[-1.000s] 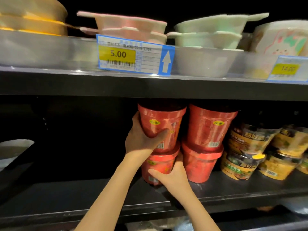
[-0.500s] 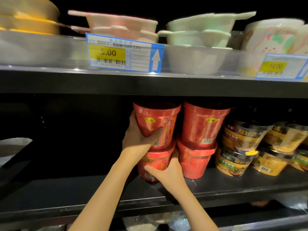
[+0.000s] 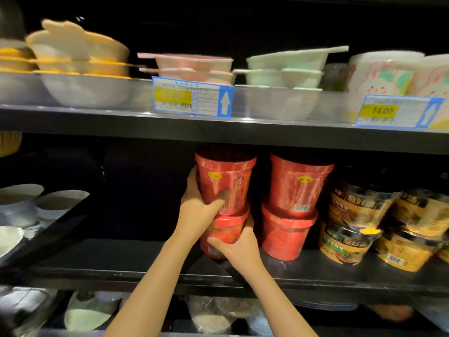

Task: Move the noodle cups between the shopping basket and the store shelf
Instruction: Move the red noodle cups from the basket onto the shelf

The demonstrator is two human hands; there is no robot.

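Note:
Two red noodle cups stand stacked on the black middle shelf (image 3: 315, 280). My left hand (image 3: 198, 206) grips the upper red cup (image 3: 224, 177) from its left side, thumb across the front. My right hand (image 3: 239, 245) holds the lower red cup (image 3: 227, 231) from the front and right. To their right stands a second stack of two red cups (image 3: 295, 205), untouched. The shopping basket is not in view.
Black-and-yellow noodle bowls (image 3: 364, 215) are stacked at the right of the same shelf. The shelf above (image 3: 218, 132) hangs close over the upper cup and carries pastel bowls and price tags (image 3: 192, 97). White bowls (image 3: 21, 205) sit at the left; more dishes lie below.
The view has tilted and shifted, so the shelves sit lower in the frame. Both hands keep the same hold on the stacked red cups; the stack looks unmoved on the shelf.

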